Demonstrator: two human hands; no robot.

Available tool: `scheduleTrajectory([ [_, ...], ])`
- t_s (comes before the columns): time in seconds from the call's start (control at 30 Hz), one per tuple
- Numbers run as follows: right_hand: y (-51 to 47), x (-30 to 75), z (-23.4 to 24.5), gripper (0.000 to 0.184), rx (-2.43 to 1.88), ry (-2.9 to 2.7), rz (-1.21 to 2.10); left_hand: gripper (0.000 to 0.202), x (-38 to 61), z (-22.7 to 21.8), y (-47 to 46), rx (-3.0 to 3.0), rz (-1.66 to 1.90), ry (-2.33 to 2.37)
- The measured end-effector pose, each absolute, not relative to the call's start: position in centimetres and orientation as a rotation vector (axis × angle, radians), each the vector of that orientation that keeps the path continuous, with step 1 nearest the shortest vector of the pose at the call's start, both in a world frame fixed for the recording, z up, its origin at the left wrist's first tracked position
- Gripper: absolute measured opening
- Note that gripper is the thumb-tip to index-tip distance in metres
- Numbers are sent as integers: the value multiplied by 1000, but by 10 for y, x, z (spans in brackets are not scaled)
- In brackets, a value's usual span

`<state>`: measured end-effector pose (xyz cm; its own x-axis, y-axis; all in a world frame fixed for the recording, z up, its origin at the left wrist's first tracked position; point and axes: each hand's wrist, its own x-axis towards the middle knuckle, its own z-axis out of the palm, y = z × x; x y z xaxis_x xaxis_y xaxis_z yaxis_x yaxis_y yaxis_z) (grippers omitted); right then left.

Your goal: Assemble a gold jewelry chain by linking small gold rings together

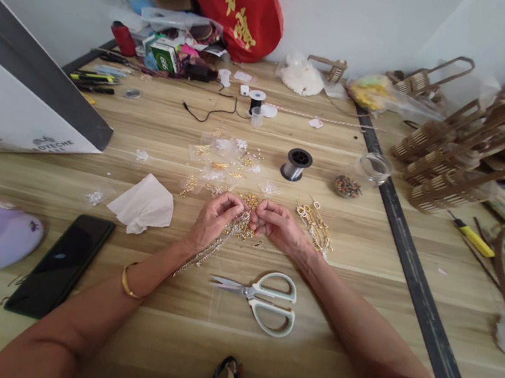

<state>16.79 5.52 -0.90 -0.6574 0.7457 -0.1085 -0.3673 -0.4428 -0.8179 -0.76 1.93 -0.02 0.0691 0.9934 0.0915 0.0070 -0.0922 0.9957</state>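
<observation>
My left hand [216,218] is pinched shut on a silver-coloured chain [211,249], which trails down and left onto the table. Close beside it, my right hand [279,226] is also closed, thumb and fingers together; whatever is between them is too small to make out. Under and behind the fingertips lies a heap of small gold-coloured findings [251,201]. Gold chains with ring ends [315,226] lie to the right of my right hand. Scissors with pale handles [258,292] rest between my forearms, blades pointing left.
Small bags of beads [218,160], a wire spool [296,165] and a tipped jar of beads [363,175] stand beyond my hands. To the left are a tissue [144,204], a phone [63,265] and a white box [28,104]. Woven baskets [445,177] crowd the right.
</observation>
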Motion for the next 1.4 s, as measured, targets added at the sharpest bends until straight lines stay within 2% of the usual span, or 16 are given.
scheduleTrajectory([
  [0.43, 53, 167, -7, 20, -602, -1136, 2104, 13, -8, -1, 19, 1388, 1297, 1149],
  [0.93, 57, 167, -13, 21, -656, -1112, 2068, 16, -9, -5, 20, 1190, 1224, 1021],
  [1.4, 59, 172, -18, 19, -631, -1317, 1980, 19, -10, 2, 20, 1350, 1070, 1117],
])
